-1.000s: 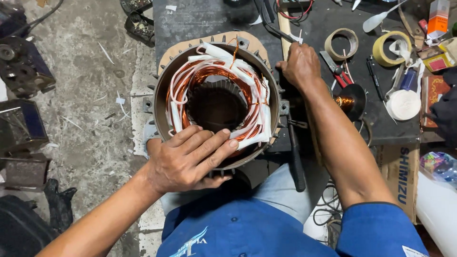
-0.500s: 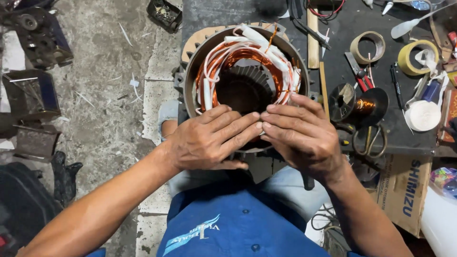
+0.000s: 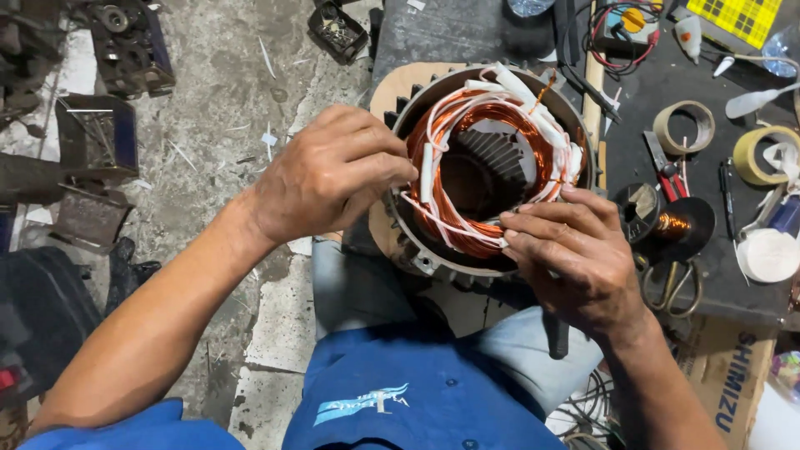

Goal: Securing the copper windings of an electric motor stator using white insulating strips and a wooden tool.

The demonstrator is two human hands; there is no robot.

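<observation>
We hold the motor stator (image 3: 487,171) on our lap, copper coils (image 3: 500,125) already seated in the slots with white sleeves on, left hand (image 3: 329,175) gripping the rim, right hand (image 3: 571,254) pinching the lacing string (image 3: 446,223), tying seemingly unfinished.

Looking like a repair workshop: tape rolls (image 3: 683,127) and scissors (image 3: 671,287) lying around, scrap metal (image 3: 125,42) sitting on concrete.

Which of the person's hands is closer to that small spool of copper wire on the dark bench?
The right hand. It rests on the motor stator's near edge, just left of the spool. The left hand is on the stator's far side.
</observation>
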